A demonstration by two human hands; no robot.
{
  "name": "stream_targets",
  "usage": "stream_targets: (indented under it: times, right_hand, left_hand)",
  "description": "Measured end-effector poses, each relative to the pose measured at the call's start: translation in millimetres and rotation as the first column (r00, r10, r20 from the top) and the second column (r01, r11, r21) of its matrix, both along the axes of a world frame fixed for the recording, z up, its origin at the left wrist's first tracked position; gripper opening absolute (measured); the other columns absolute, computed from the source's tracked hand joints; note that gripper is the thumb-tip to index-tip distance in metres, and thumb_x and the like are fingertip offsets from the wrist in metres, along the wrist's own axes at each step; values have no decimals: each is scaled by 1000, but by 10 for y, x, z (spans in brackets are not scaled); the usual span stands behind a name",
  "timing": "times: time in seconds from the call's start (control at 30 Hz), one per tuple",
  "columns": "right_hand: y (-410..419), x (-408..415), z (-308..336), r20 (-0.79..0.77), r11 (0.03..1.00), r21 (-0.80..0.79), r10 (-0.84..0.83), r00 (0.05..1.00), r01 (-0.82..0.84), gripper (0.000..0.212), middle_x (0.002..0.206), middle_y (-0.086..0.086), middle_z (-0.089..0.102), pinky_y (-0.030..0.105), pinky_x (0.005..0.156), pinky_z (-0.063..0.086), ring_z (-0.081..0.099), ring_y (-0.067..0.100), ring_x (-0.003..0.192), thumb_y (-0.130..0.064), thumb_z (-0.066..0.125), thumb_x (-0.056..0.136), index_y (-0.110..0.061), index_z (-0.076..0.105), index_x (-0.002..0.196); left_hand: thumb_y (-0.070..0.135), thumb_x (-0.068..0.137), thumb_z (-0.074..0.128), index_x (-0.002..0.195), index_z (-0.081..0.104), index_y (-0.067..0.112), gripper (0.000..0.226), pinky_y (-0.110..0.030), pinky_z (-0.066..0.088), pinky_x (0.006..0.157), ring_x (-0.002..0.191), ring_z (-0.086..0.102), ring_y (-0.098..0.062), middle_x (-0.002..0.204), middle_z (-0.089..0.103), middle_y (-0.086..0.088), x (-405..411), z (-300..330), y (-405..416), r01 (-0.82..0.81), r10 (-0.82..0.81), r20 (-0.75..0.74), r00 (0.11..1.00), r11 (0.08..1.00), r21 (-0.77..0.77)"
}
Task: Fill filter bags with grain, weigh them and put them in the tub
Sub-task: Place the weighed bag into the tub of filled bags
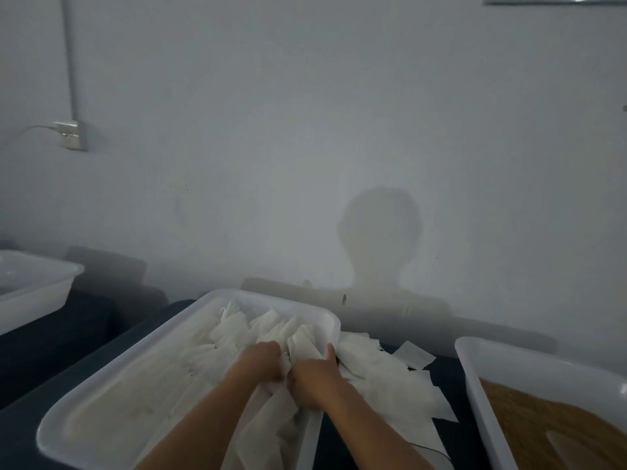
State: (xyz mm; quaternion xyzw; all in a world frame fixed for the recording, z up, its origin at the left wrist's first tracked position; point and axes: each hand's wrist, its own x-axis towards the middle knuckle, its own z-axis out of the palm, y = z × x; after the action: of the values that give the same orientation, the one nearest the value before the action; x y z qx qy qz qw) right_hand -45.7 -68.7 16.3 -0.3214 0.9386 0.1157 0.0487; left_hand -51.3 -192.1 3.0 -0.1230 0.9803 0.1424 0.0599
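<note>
Gripping thin white paper filter bags (298, 337) with your left hand (261, 362) and right hand (314, 374), you gather them in the near white plastic tub (101, 395) to tidy them.

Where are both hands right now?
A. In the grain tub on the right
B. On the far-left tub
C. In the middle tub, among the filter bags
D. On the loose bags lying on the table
C: the left hand and right hand are side by side in the pile of filter bags inside the middle tub; the grain tub at the right is untouched.
</note>
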Motion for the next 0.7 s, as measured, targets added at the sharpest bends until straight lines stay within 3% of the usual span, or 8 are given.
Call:
stream_targets:
  times: [0.27,0.37,0.4,0.47,0.53,0.57,0.6,0.7]
  right_hand:
    - [-16,-61,57,135,983,146,91,987,-111,44,152,3,30,66,104,-17,5,24,145,-26,41,98,-19,41,141]
    - [92,-55,66,185,966,-244,129,974,-82,36,148,3,37,54,114,-10,14,25,143,-20,40,97,-22,54,131]
    - [155,-47,67,201,890,-455,136,970,-31,35,142,4,45,46,118,4,26,26,137,-15,39,97,-21,59,125]
    - [320,-42,81,229,633,-768,136,964,93,37,124,2,60,25,105,36,49,19,119,-3,38,93,-15,67,113]
    - [548,-85,56,237,396,-897,49,970,199,37,108,-3,64,15,91,44,57,12,105,6,38,89,-12,68,103]
    - [677,-132,25,221,348,-911,-47,974,223,35,104,-4,63,16,89,46,57,12,101,7,39,88,-12,67,99]
    - [811,-192,-24,200,363,-900,-154,968,243,33,103,-3,62,20,88,46,57,13,99,8,40,88,-12,64,98]
    - [1157,-317,-239,212,565,-728,-354,911,389,30,116,6,53,26,86,42,51,17,105,4,42,85,-13,54,107]
  left_hand:
    - [31,88,55,116,54,16,32,-26,44,86,109,57,-20,118,59,-4,-85,-120,-89,-71,59,-151,987,995,-71]
    - [32,89,54,115,51,16,30,-24,43,82,106,58,-18,116,60,-2,-74,-126,-71,-94,74,-220,973,992,-82]
    - [31,90,53,115,50,16,29,-24,43,82,105,58,-18,115,60,-2,-64,-113,-57,-107,82,-256,963,991,-83]
    - [27,93,48,114,49,17,23,-26,44,83,105,58,-17,114,60,0,-50,-57,-25,-141,104,-367,924,987,-75]
    - [22,94,43,111,51,18,19,-28,44,83,105,56,-18,111,60,1,-55,7,29,-143,102,-484,869,989,-48]
    - [20,94,42,109,52,18,18,-28,43,82,104,56,-17,109,60,2,-63,29,66,-126,95,-525,846,992,-22]
    - [19,95,42,107,54,18,17,-27,43,80,101,57,-17,107,61,2,-71,43,112,-100,87,-549,831,995,7]
    - [18,95,43,105,56,18,17,-26,42,77,96,58,-16,103,63,2,-95,26,220,-29,50,-557,829,998,47]
